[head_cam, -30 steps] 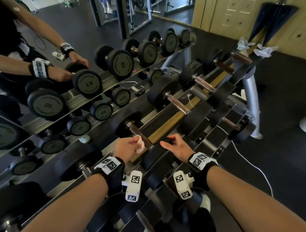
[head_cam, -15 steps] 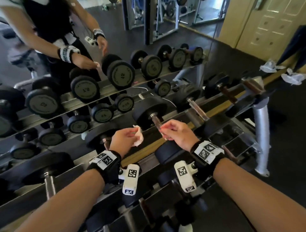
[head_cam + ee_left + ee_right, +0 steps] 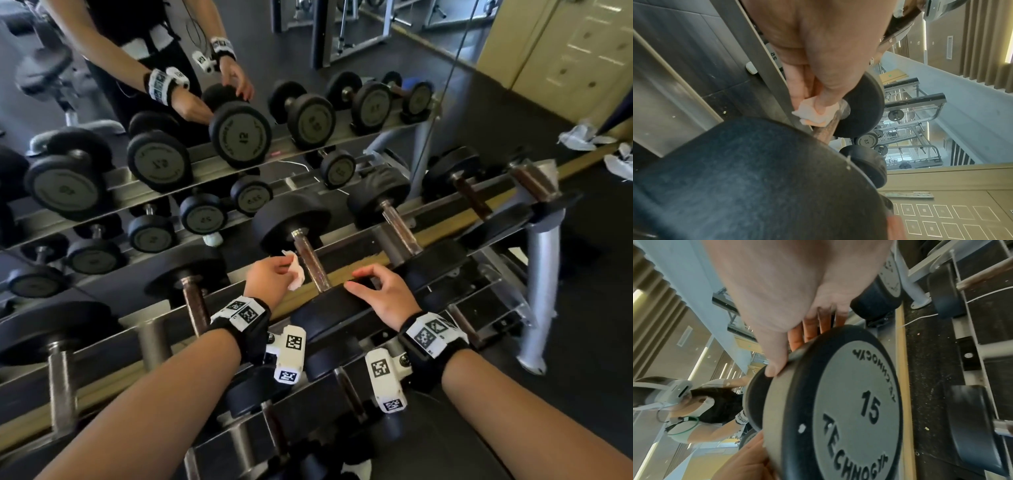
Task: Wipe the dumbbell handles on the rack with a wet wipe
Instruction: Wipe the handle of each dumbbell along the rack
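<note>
A crumpled white wet wipe (image 3: 296,277) (image 3: 813,113) is pinched in my left hand (image 3: 287,270) (image 3: 818,104). It sits against the left side of a brown dumbbell handle (image 3: 313,267) (image 3: 824,131) on the rack's top tier. My right hand (image 3: 368,282) (image 3: 791,352) holds that dumbbell's near black head (image 3: 329,315), marked 15 (image 3: 849,402). The thumb lies on the head's rim and the fingers curl over its far side. The far head (image 3: 291,222) leans toward the mirror.
Neighbouring dumbbells (image 3: 195,301) (image 3: 399,226) lie close on both sides, with smaller ones on the tier below (image 3: 346,387). A mirror (image 3: 239,68) behind the rack reflects me and the weights. Crumpled white wipes (image 3: 582,137) lie at the far right near the rack's grey leg (image 3: 541,291).
Both hands moved along the rack to another dumbbell. The left hand brought the wipe beside its handle, and the right hand came down onto its near head.
</note>
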The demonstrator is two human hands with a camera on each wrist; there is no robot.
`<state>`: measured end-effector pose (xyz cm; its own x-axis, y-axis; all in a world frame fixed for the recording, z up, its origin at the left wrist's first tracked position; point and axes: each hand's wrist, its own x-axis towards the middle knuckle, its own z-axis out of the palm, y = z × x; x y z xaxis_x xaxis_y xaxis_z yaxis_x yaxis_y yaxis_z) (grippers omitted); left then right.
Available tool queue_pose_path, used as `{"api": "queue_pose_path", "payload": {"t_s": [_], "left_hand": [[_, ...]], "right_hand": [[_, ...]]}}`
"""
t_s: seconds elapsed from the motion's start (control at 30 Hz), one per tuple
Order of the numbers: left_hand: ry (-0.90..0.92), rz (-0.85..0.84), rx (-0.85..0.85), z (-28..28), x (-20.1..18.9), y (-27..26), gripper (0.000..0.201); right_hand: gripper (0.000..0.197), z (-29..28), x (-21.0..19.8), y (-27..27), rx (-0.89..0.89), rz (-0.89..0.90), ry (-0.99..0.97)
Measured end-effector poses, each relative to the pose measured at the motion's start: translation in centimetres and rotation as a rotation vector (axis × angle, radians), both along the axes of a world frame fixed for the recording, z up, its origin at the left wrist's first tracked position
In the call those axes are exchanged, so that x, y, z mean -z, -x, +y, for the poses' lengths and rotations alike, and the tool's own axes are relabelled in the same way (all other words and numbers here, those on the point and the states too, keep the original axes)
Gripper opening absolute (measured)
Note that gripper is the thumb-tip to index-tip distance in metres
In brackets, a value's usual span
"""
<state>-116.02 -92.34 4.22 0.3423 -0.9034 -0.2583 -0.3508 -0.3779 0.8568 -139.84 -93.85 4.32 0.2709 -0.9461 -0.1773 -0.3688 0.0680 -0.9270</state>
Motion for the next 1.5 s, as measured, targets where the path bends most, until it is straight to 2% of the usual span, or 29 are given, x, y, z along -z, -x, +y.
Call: {"api": "queue_pose_path", "payload": {"t_s": [0.1, 0.33, 0.53, 0.67, 0.83, 0.93, 1.03, 1.1, 1.17, 1.23, 1.4, 1.5], "left_hand": [[-0.005, -0.042, -0.011, -1.4, -0.2, 0.0, 0.038], [0.004, -0.053, -0.018, -3.8, -0.3, -0.9, 0.037], [-0.01, -0.143, -0.027, -4.0, 0.7, 0.1, 0.039], [-0.003, -0.094, -0.08, -3.9, 0.9, 0.3, 0.029], [-0.072, 0.02, 0.115, -1.5, 2.4, 0.7, 0.014], [-0.117, 0.004, 0.228, -1.0, 2.3, 0.4, 0.016], [-0.025, -0.045, 0.096, -2.1, 1.2, -0.7, 0.014], [0.039, -0.086, -0.055, -3.0, 0.2, -1.3, 0.029], [0.032, -0.085, -0.1, -3.6, 0.0, -1.1, 0.032], [-0.007, -0.024, -0.068, -3.6, 0.4, -0.3, 0.018], [-0.067, 0.06, 0.07, -2.0, 1.5, 1.1, 0.022], [-0.108, 0.057, 0.176, -0.7, 2.1, 1.3, 0.012]], "right_hand": [[0.025, -0.1, 0.8, 0.5, 0.011, -0.055, -0.035], [0.029, -0.8, 1.4, 0.8, 0.001, -0.022, -0.089], [0.03, -0.5, 1.8, 0.7, 0.036, -0.057, -0.089], [0.033, -0.4, 1.7, 0.6, 0.034, -0.067, -0.112], [0.037, -0.1, 1.5, 0.4, 0.053, -0.135, -0.142], [0.04, -0.1, 1.6, 0.5, 0.049, -0.132, -0.134], [0.051, -0.2, 1.5, 0.5, 0.042, -0.128, -0.131], [0.056, -0.1, 1.6, 0.4, 0.045, -0.128, -0.133], [0.056, 0.0, 1.6, 0.4, 0.052, -0.126, -0.133], [0.056, 0.1, 1.6, 0.4, 0.052, -0.129, -0.141], [0.058, 0.1, 1.5, 0.4, 0.063, -0.15, -0.163], [0.058, 0.1, 1.4, 0.4, 0.062, -0.167, -0.179]]}}
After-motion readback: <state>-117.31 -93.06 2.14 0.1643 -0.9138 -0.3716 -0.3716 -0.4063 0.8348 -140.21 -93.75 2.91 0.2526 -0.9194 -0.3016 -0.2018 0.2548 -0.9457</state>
